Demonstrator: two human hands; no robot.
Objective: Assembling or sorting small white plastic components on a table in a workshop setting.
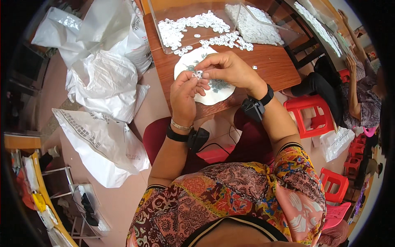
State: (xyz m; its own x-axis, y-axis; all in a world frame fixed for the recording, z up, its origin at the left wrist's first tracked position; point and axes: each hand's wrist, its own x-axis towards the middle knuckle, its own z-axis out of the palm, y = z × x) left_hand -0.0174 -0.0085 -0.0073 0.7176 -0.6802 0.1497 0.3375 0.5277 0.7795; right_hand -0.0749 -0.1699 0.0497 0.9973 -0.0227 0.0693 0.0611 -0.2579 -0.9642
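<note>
Both hands meet over a white round plate [220,99] near the front of the wooden table. Between their fingertips is a small white plastic piece [198,74], partly covered by the fingers. My left hand [185,96] pinches it from the left, with its other fingers loosely curled. My right hand [234,71] grips it with thumb and forefinger from the right. Under the hands, small grey metal parts [221,85] lie heaped on the plate; their exact shape is too small to tell.
White two-holed plastic pieces [207,20] lie scattered at the table's back beside a clear panel [162,41]. A denser pile [255,26] is at the back right. White sacks [103,78] stand on the left floor. A red stool [310,115] and another person [362,99] are at right.
</note>
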